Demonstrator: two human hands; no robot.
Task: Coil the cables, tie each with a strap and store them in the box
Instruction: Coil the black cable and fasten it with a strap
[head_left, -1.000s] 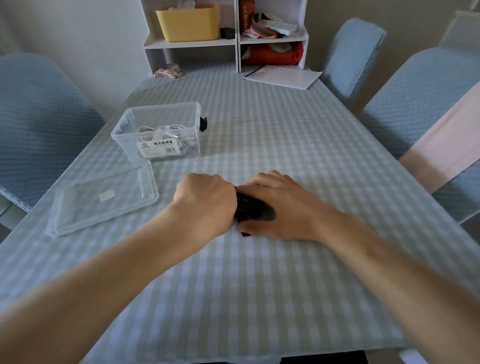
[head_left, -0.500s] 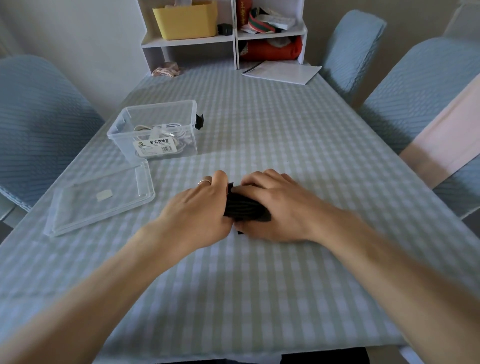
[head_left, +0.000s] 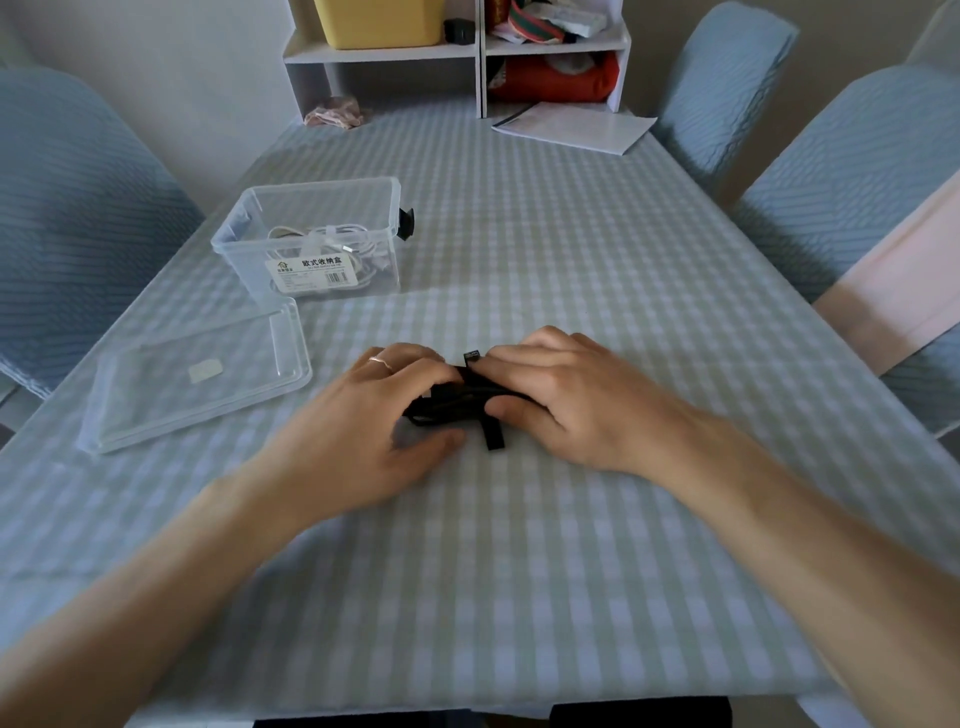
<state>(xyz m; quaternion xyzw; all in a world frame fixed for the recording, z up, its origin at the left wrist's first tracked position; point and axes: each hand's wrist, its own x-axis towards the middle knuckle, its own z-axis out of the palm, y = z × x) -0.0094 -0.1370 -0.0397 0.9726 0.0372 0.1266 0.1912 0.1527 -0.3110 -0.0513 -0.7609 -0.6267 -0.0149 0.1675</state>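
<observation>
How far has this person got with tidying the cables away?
Partly done. A coiled white cable already lies in the clear box, whose lid rests off beside it. In hand: the left hand and right hand hold a black cable bundle on the table, with a black strap sticking out loose, so tying looks unfinished. Left: fasten it and box it.

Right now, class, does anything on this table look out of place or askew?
Little stands out. The strap under the black cable has a loose end sticking out; the box is open, with its lid lying askew beside it.
</observation>
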